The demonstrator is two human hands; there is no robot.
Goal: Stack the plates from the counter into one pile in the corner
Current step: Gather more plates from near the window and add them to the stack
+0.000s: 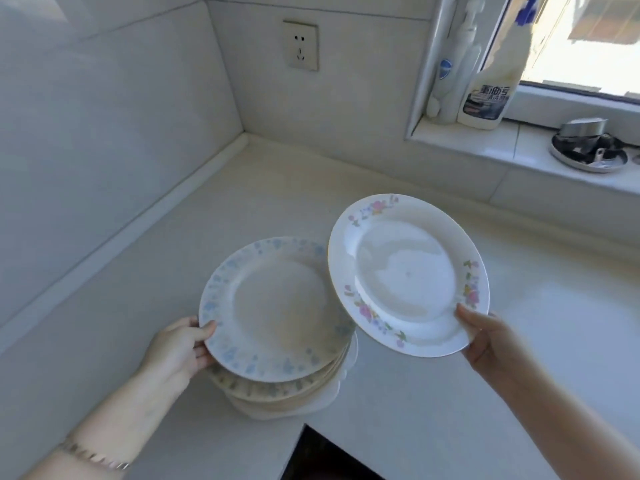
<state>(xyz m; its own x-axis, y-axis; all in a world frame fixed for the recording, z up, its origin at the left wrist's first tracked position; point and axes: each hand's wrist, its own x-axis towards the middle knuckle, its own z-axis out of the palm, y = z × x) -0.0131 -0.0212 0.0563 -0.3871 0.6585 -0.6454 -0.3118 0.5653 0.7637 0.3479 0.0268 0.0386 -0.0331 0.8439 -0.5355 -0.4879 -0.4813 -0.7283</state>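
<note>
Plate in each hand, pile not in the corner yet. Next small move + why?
Probably level the pink-flowered plate, pinched by the right hand, and lower it onto the blue-patterned plate that the left hand grips atop the pile. It is tilted and already overlaps that plate's right edge, so this looks the shortest step.

blue-flecked plate [273,306], pink-flowered plate [407,275] (white)

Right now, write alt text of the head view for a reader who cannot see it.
A person's left hand grips the rim of a round white plate with blue flowers atop a pile of plates on a pale counter, while the right hand holds a round white plate with pink flowers tilted beside it.
</note>
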